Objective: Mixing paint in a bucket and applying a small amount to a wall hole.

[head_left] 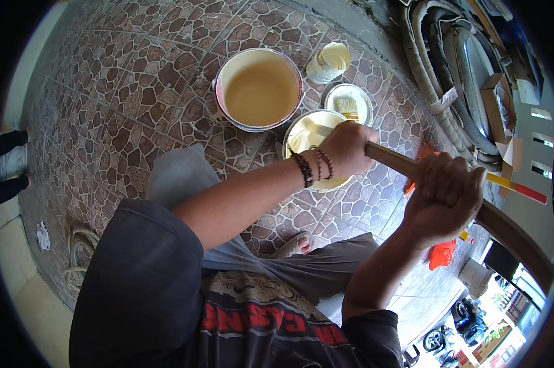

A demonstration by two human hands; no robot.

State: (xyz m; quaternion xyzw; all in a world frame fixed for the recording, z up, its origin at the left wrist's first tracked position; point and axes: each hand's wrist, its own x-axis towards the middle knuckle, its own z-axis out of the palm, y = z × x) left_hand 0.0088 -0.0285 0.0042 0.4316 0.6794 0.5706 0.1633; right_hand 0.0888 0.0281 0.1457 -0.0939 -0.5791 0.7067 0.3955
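My left hand point(345, 149) is closed around the near end of a long brown wooden stick point(392, 159). Farther along it, my right hand point(445, 195) wraps over the stick with its fingers curled. The stick runs off to the lower right. A thin yellow and red rod point(517, 186) shows just beyond my right hand; I cannot tell whether that hand holds it too. Beneath my left hand stands a pail point(301, 136) of cream paint, partly hidden by my wrist. Beside it a paintbrush point(346, 108) lies on a round lid point(364, 101).
A larger bucket point(216, 92) of beige liquid and a paint-streaked container point(328, 63) stand on the stone-patterned floor point(142, 80). Wrapped tubes point(433, 80) and a cardboard box point(496, 109) line the right side. An orange-red item point(441, 254) lies below my right hand.
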